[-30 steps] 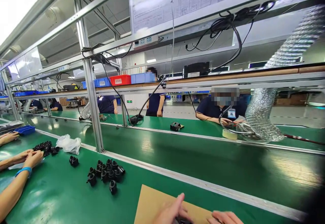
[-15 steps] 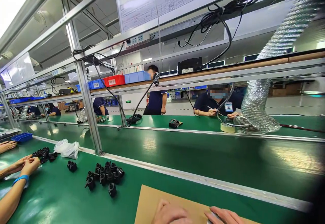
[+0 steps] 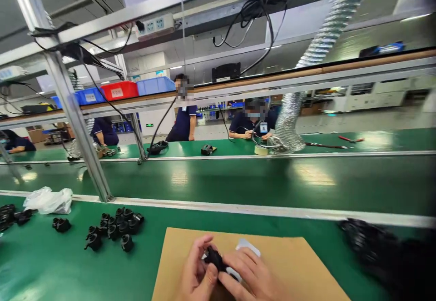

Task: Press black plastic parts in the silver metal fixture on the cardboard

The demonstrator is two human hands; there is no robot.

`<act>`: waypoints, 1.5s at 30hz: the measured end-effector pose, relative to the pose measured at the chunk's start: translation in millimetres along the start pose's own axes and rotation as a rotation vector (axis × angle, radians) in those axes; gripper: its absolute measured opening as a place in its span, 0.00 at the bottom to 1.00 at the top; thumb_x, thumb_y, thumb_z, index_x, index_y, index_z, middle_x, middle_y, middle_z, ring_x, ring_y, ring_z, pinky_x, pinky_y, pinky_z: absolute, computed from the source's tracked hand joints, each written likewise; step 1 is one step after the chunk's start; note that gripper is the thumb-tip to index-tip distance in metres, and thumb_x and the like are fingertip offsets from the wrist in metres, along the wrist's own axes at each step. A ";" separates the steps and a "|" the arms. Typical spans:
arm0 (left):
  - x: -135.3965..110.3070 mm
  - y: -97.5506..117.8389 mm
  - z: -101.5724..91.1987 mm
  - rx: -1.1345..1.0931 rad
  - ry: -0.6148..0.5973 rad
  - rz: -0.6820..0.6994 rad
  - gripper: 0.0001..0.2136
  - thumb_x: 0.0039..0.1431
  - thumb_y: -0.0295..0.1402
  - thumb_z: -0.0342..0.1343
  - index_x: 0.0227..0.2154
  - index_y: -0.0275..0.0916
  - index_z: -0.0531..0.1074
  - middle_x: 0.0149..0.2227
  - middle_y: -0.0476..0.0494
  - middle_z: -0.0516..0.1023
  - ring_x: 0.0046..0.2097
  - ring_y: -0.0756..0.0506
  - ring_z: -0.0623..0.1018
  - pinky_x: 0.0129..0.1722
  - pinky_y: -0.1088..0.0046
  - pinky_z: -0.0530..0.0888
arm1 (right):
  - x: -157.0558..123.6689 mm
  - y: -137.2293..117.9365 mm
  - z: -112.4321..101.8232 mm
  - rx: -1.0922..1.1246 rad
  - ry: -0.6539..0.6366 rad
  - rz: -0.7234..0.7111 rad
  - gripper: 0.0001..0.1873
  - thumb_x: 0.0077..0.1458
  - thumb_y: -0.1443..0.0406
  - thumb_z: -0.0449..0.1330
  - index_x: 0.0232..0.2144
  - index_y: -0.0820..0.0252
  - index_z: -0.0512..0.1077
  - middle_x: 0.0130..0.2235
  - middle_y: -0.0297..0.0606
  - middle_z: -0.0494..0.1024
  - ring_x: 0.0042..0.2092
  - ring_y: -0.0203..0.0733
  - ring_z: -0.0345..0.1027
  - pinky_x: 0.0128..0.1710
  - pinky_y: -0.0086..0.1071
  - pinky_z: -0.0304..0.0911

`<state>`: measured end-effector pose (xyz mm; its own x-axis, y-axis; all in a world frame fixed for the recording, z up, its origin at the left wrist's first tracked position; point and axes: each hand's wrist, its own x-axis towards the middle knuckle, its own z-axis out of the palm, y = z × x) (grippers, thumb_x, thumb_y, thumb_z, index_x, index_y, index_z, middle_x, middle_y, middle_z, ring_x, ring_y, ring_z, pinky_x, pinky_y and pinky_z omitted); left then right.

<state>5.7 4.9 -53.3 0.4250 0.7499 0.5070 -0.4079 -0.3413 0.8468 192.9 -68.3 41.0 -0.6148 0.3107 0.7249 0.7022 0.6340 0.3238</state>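
Both my hands meet over a brown cardboard sheet [image 3: 293, 264] at the bottom middle of the head view. My left hand [image 3: 195, 273] pinches a small black plastic part [image 3: 214, 257] between thumb and fingers. My right hand [image 3: 252, 273] closes on the same part from the right. A small white piece [image 3: 248, 246] lies on the cardboard just behind my right hand. A cluster of several similar black parts [image 3: 116, 228] sits on the green table to the left of the cardboard.
A green conveyor belt [image 3: 238, 183] runs across behind the work surface. A metal upright [image 3: 76, 114] stands at the left. A white plastic bag [image 3: 47, 200] and more black parts [image 3: 13, 214] lie far left. A dark blurred heap [image 3: 374, 242] sits right. People work on the far side.
The camera has tilted down and turned right. My hands have come fully into view and now hold a black part between them. The neighbour's arms at the left have left the view.
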 end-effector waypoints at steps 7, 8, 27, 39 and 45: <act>9.6 31.4 -16.7 0.382 -0.016 -0.198 0.27 0.74 0.53 0.51 0.69 0.47 0.60 0.67 0.36 0.66 0.69 0.37 0.65 0.72 0.55 0.60 | 1.0 62.9 9.0 0.136 0.163 0.575 0.10 0.70 0.60 0.58 0.45 0.60 0.75 0.35 0.40 0.79 0.34 0.43 0.71 0.35 0.35 0.66; 10.8 33.4 -17.1 0.421 -0.012 -0.240 0.27 0.73 0.54 0.50 0.68 0.46 0.61 0.67 0.36 0.66 0.69 0.36 0.65 0.72 0.54 0.59 | -6.2 75.9 14.9 0.125 0.144 0.688 0.11 0.68 0.58 0.59 0.39 0.59 0.75 0.32 0.38 0.77 0.30 0.42 0.68 0.31 0.34 0.63; 9.0 32.8 -16.9 0.491 -0.156 -0.362 0.27 0.72 0.55 0.51 0.66 0.47 0.65 0.68 0.38 0.65 0.69 0.36 0.65 0.70 0.52 0.64 | -85.8 116.4 60.6 0.144 -0.031 1.043 0.29 0.67 0.40 0.55 0.38 0.58 0.78 0.24 0.34 0.72 0.27 0.42 0.64 0.30 0.34 0.55; 8.7 29.4 -19.0 0.563 -0.220 -0.329 0.27 0.71 0.50 0.54 0.67 0.46 0.64 0.69 0.36 0.64 0.70 0.34 0.64 0.72 0.49 0.62 | -73.4 106.7 48.5 0.146 -0.002 1.037 0.26 0.67 0.44 0.55 0.43 0.60 0.78 0.23 0.33 0.71 0.26 0.42 0.65 0.29 0.35 0.57; 8.6 25.3 -20.9 0.556 -0.238 -0.309 0.27 0.71 0.49 0.54 0.68 0.45 0.64 0.69 0.37 0.65 0.70 0.35 0.65 0.73 0.49 0.61 | -45.1 80.9 -5.7 0.158 0.053 0.975 0.20 0.69 0.49 0.58 0.46 0.59 0.77 0.25 0.32 0.70 0.27 0.42 0.64 0.30 0.35 0.59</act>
<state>-17.9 14.5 -30.8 0.6479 0.7361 0.1960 0.2102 -0.4201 0.8828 279.5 -35.0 37.9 0.2266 0.7178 0.6584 0.8341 0.2060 -0.5117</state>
